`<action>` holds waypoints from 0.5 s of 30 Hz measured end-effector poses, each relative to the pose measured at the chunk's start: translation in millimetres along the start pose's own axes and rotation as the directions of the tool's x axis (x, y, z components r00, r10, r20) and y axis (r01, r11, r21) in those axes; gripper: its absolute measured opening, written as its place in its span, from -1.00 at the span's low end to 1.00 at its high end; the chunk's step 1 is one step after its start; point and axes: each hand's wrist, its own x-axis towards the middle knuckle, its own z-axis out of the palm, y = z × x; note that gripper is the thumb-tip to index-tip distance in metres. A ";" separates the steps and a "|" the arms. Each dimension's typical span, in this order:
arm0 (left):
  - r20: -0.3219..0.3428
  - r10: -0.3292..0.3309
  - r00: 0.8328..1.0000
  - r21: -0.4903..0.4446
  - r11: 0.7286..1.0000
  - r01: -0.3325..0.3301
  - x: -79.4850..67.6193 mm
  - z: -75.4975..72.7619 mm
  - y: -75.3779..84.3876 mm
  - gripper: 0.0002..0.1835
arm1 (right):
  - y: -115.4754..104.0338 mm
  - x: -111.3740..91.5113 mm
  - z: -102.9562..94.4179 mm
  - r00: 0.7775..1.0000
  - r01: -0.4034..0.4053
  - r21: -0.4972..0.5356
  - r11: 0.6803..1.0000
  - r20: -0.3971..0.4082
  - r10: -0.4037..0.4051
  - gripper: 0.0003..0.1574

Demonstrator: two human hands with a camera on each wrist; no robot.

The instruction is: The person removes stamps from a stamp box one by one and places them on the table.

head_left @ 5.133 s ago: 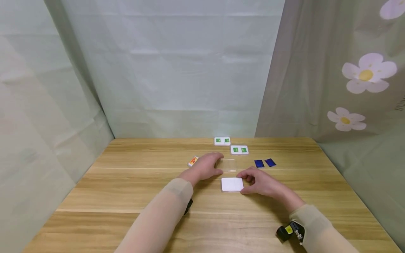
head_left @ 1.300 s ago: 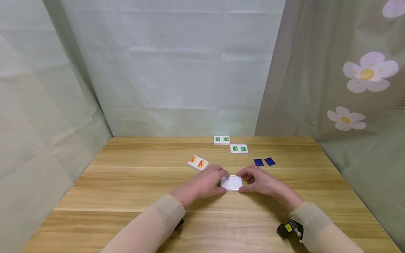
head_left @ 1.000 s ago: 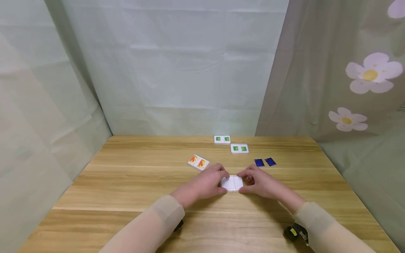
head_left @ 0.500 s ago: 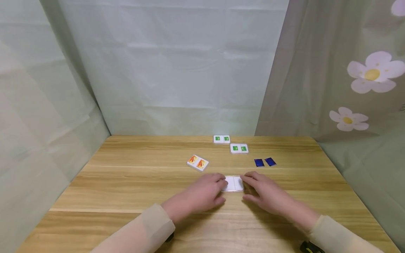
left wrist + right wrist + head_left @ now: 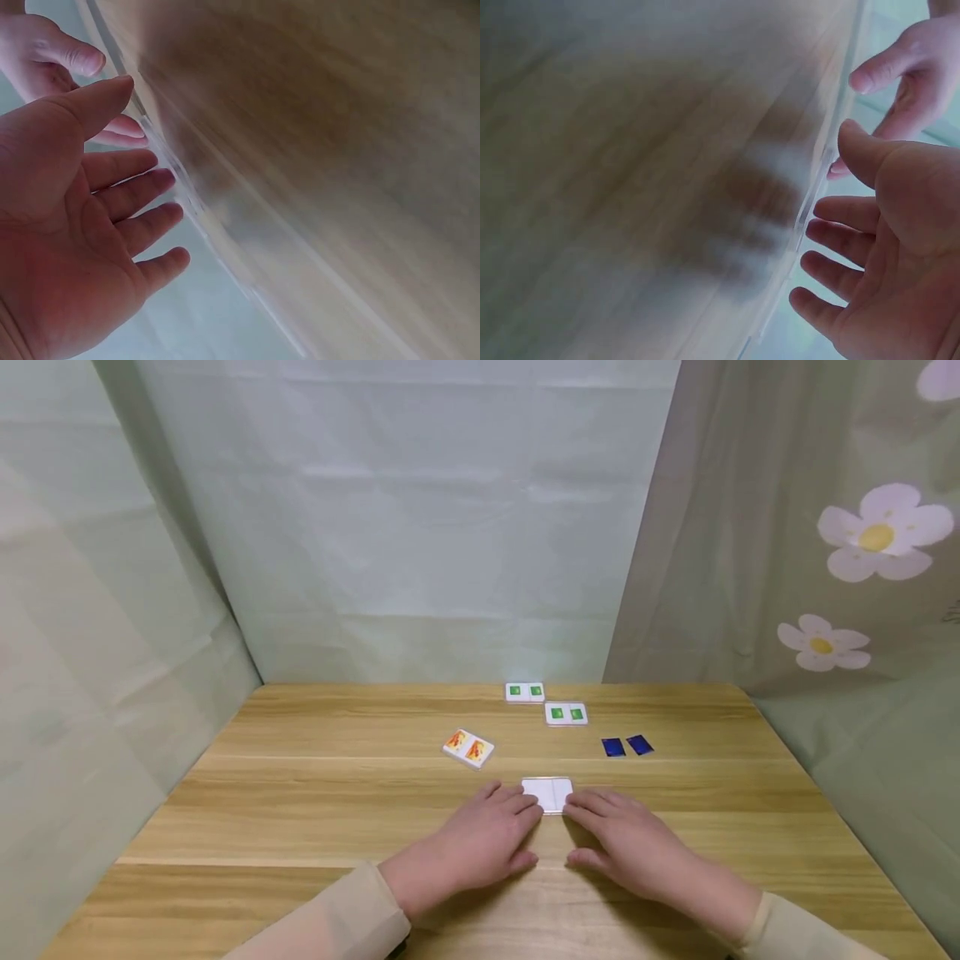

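Note:
A flat clear case (image 5: pixel 552 787) with a white, split inside lies on the wooden table between my hands in the head view. My left hand (image 5: pixel 486 833) has its fingertips at the left edge of the case, fingers fairly straight and thumb apart. At the opposite edge, the fingertips of my right hand (image 5: pixel 636 839) overlap the rim in the same way. Both wrist views show palms with relaxed, spread fingers; the left hand (image 5: pixel 82 202) and right hand (image 5: pixel 889 232) grip nothing.
Farther back lie two cases with green squares, one case (image 5: pixel 524 692) behind another case (image 5: pixel 567 715). A case with orange pictures (image 5: pixel 468 748) is at left. Two dark blue squares (image 5: pixel 613 747) lie right of centre. Grey-green curtains (image 5: pixel 420 527) rise behind the table.
The left hand brought a clear lid from behind onto the white case. Both hands then pinched its sides; since, their fingers have loosened and both hands have drawn slightly nearer the body.

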 end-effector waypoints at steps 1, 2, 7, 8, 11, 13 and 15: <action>0.002 -0.005 1.000 -0.004 1.000 0.005 0.5 0.0 -0.6 -0.33 | 0.1 0.4 0.2 1.000 -0.004 0.004 1.000 0.001 0.004 -0.17; 0.004 -0.008 1.000 -0.005 1.000 0.008 1.3 0.3 -1.4 -0.33 | 0.5 1.2 0.7 1.000 -0.007 0.007 1.000 0.002 0.007 -0.16; 0.014 -0.043 0.999 -0.031 0.999 0.043 6.8 1.9 -8.2 -0.34 | 3.6 9.9 3.6 1.000 -0.016 0.021 1.000 -0.005 0.016 -0.17; 0.015 -0.050 0.999 -0.036 0.998 0.051 8.4 2.2 -10.0 -0.34 | 4.5 12.6 3.9 1.000 -0.017 0.022 1.000 -0.007 0.017 -0.18; 0.022 -0.074 0.997 -0.058 0.995 0.075 13.3 2.9 -15.8 -0.35 | 6.4 21.6 4.0 1.000 -0.020 0.035 0.999 -0.004 0.020 -0.19; 0.030 -0.089 0.996 -0.072 0.993 0.091 17.1 3.7 -20.0 -0.34 | 7.3 28.2 3.4 1.000 -0.023 0.046 0.999 0.002 0.023 -0.19; 0.027 -0.103 0.994 -0.078 0.991 0.105 21.2 5.0 -24.6 -0.35 | 8.3 34.8 3.0 1.000 -0.028 0.051 0.998 0.009 0.027 -0.19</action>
